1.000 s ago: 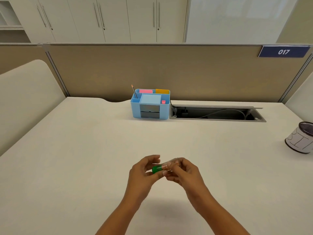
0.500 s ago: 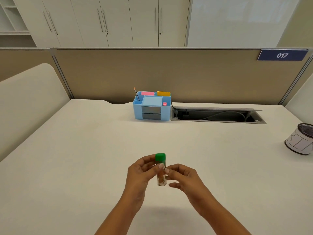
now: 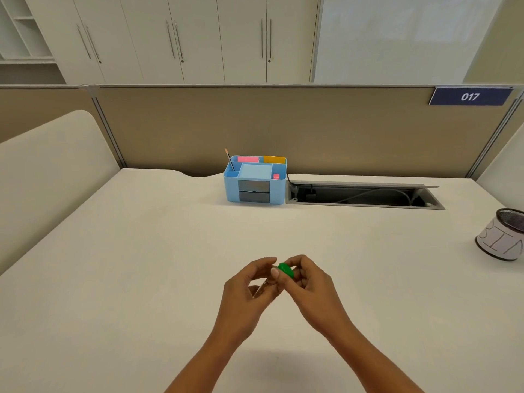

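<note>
white desk (image 3: 141, 265) | tan partition (image 3: 312, 129) | white cabinets (image 3: 198, 38) behind | green-capped vial (image 3: 286, 271)

One bench (image 3: 141, 251). Two grips: one left grip (image 3: 246, 293) and one right grip (image 3: 312, 285). Between them there is one clear vial (image 3: 259, 290) with one green cap (image 3: 285, 270). One blue desk organizer (image 3: 232, 191) has two grey drawers (image 3: 253, 185) in its front. It holds one pencil (image 3: 229, 160), one pink pad (image 3: 248, 159), one orange pad (image 3: 274, 159) and one small pink block (image 3: 276, 176). One open cable well (image 3: 363, 204). One paper-wrapped mesh pen cup (image 3: 502, 242). One partition (image 3: 312, 129) bears one number plate (image 3: 470, 96). Six cabinet handles (image 3: 170, 38) show behind.
</note>
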